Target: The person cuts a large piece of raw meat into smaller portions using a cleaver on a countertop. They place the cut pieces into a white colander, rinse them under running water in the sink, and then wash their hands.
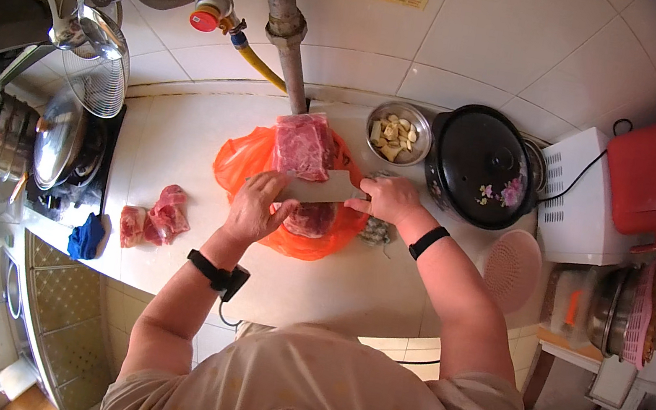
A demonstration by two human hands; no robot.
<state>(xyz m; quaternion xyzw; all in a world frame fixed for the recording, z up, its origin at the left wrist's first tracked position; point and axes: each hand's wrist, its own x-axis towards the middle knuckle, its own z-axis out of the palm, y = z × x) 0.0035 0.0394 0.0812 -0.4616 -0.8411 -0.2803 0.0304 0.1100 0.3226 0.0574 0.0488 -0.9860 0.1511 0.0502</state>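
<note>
A cleaver (324, 189) lies level between my hands, its broad blade over raw meat. My right hand (391, 199) grips its handle. My left hand (258, 204) is at the blade's far end, fingers over the end and thumb stretched apart below; whether it grips the blade I cannot tell. Beyond the blade is a slab of raw red meat (305, 145), and a darker piece of meat (311, 218) shows on the near side. Both rest on an orange plastic bag (246, 154) spread on the counter (327, 297). Smaller raw meat pieces (169, 214) lie at the left.
A steel bowl of garlic and ginger-like pieces (399, 134) and a lidded black pot (483, 168) stand at the back right. A pink strainer (512, 271) is nearer me. A blue cloth (86, 237) lies beside the stove (71, 201). A metal pipe (288, 27) rises behind the meat.
</note>
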